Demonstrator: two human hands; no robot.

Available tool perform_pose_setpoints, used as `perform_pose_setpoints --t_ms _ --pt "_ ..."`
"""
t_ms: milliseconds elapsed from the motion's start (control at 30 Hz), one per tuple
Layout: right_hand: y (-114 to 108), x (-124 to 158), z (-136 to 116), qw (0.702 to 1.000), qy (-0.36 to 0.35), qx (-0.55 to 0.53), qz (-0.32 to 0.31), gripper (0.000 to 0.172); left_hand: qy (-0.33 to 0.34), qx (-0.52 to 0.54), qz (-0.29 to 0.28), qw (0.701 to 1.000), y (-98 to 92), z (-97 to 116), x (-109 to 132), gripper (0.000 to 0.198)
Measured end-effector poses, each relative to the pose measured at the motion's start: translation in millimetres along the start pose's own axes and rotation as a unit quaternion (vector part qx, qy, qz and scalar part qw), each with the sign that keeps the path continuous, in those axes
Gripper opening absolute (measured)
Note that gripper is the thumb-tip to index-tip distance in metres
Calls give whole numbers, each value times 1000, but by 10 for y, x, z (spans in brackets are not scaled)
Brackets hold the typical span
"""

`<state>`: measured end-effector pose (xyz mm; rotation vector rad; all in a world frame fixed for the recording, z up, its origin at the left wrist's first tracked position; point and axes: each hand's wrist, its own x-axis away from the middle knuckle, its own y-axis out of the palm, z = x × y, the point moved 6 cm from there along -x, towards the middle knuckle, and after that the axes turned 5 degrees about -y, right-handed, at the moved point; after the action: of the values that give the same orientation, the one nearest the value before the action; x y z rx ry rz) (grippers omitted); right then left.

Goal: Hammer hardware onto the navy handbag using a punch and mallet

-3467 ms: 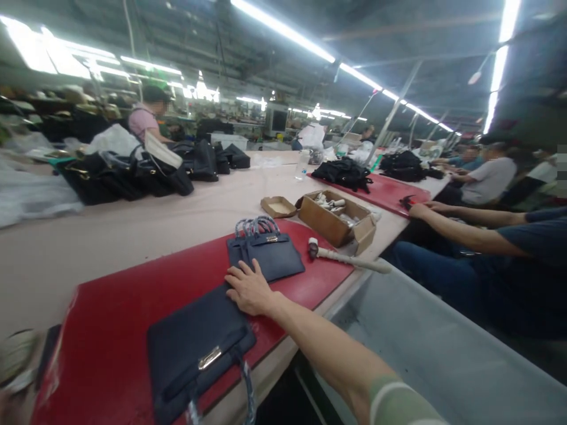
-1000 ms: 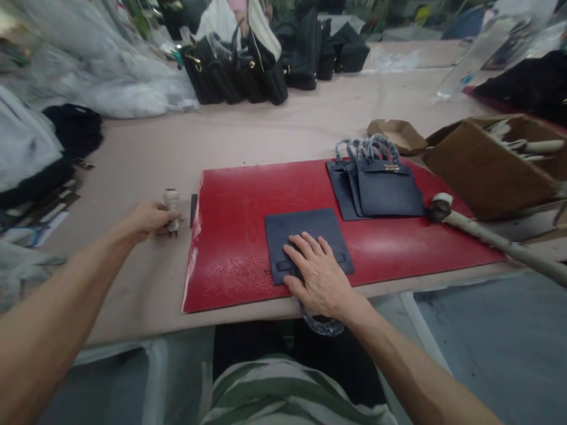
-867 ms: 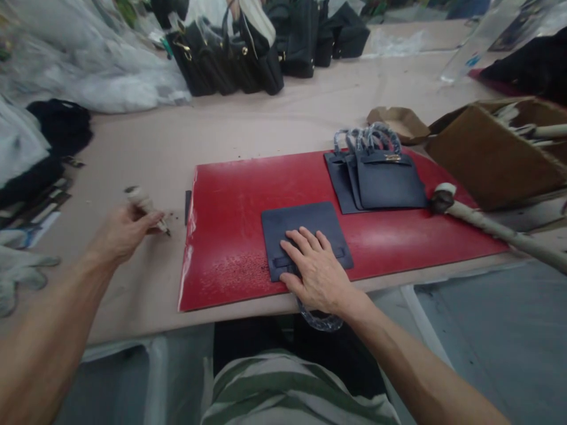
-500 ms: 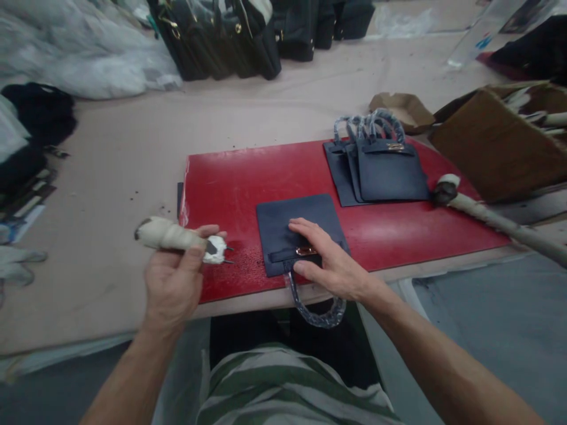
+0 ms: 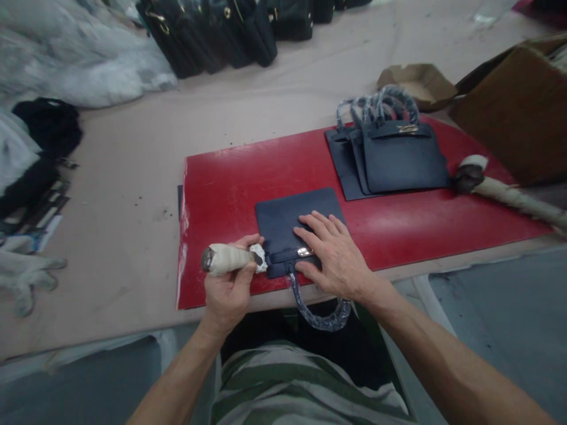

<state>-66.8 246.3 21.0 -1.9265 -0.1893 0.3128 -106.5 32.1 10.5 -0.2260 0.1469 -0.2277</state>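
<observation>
A flat navy handbag [image 5: 287,221] lies on the red mat [image 5: 230,183] at the table's near edge, its plastic-wrapped handle [image 5: 319,313] hanging over the edge. My right hand [image 5: 336,257] presses flat on the bag beside its gold clasp [image 5: 305,252], fingers spread. My left hand [image 5: 228,289] is closed round a cloth-wrapped tool [image 5: 228,258], whose tip touches the bag's left end near the flap strap.
A stack of navy handbags [image 5: 398,159] lies at the mat's far right, with a wrapped mallet [image 5: 505,192] beside it. A cardboard box [image 5: 518,112] and small tray [image 5: 416,82] stand behind. Black bags [image 5: 212,29] line the far side; gloves [image 5: 26,277] lie left.
My left hand picked the wrapped tool off the table left of the mat and brought it right to the bag's left end. My right hand stayed pressed on the bag.
</observation>
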Motion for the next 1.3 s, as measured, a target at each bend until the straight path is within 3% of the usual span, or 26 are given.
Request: perform_pose_setpoints --t_ms 300,667,833,1133,1300 --pt "-14 2 -13 1000 -1 -9 7 59 52 21 -17 998 163 30 4 23" --pt "2 16 -2 1000 -6 -14 10 62 64 -5 -9 998 161 16 24 19" --pt "-9 10 -10 1000 -8 -11 15 62 119 -80 -7 990 213 123 27 14" --pt "-23 19 -11 1000 -11 -10 18 59 136 -70 71 986 180 194 195 18" --pt "-19 5 -1 1000 -15 -16 15 59 132 -43 82 987 209 195 250 27"
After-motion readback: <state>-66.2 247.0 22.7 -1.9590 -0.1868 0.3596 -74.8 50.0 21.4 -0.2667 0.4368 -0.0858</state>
